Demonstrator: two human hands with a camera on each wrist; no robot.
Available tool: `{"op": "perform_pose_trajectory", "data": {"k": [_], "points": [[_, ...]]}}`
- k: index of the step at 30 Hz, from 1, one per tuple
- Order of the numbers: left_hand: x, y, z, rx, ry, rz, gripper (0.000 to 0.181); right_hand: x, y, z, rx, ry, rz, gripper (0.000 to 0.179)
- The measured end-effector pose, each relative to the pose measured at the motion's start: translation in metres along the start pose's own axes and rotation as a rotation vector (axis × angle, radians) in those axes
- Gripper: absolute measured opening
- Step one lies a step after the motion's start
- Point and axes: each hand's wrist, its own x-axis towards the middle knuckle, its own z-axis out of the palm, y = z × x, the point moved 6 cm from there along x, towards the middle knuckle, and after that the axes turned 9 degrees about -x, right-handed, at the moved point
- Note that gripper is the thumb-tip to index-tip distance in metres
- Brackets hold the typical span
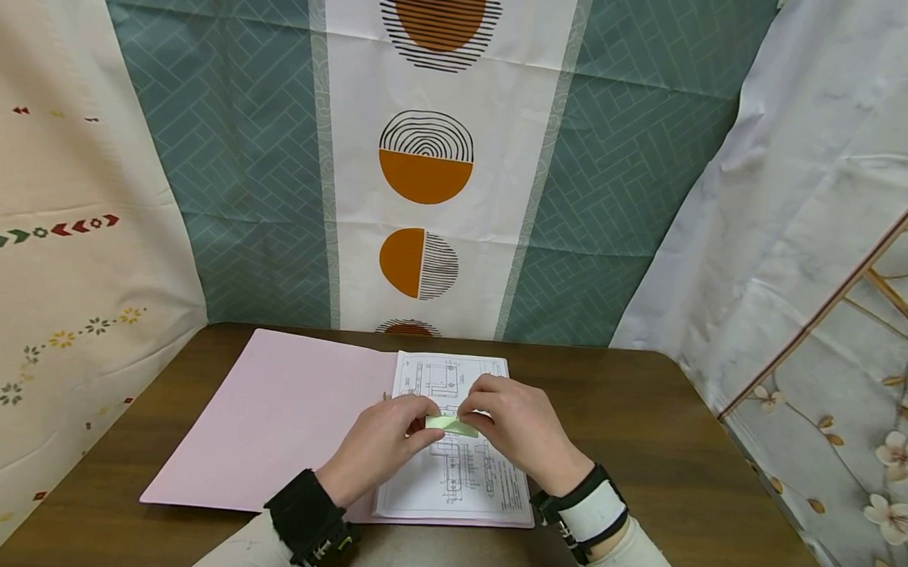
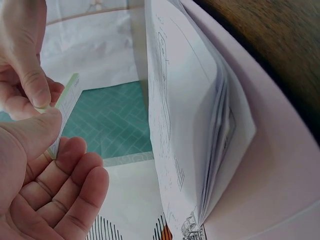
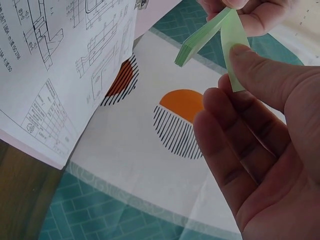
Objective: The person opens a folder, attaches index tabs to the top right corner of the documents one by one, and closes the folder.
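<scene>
At lower centre, my left hand (image 1: 383,438) pinches the green note pad (image 1: 452,425), my right hand (image 1: 522,423) its raised sheet (image 3: 234,32) (pad between them, long axis left-to-right).

One pink folder (image 1: 284,419) lies on one table (image 1: 629,440). Inside the folder is one stack of drawings (image 1: 484,506); above the folder are one left hand (image 1: 388,440), one right hand (image 1: 520,419), two wristbands (image 1: 596,509) and one green note pad (image 3: 200,42), one leaf (image 3: 232,35) lifted. Behind the folder, four printed circles (image 1: 425,178) show.
</scene>
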Motion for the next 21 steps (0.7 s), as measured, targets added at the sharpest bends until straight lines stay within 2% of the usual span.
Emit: {"op": "perform_pose_trajectory", "data": {"k": [15, 21], "points": [[-0.0018, 0.0014, 0.0047, 0.019, -0.011, 0.024, 0.016, -0.0006, 0.0012, -0.0013, -0.019, 0.036, 0.007, 0.020], [-0.0011, 0.0016, 0.0058, 0.020, -0.023, 0.015, 0.016, 0.0000, 0.0009, -0.0022, -0.027, 0.038, 0.005, 0.020]]}}
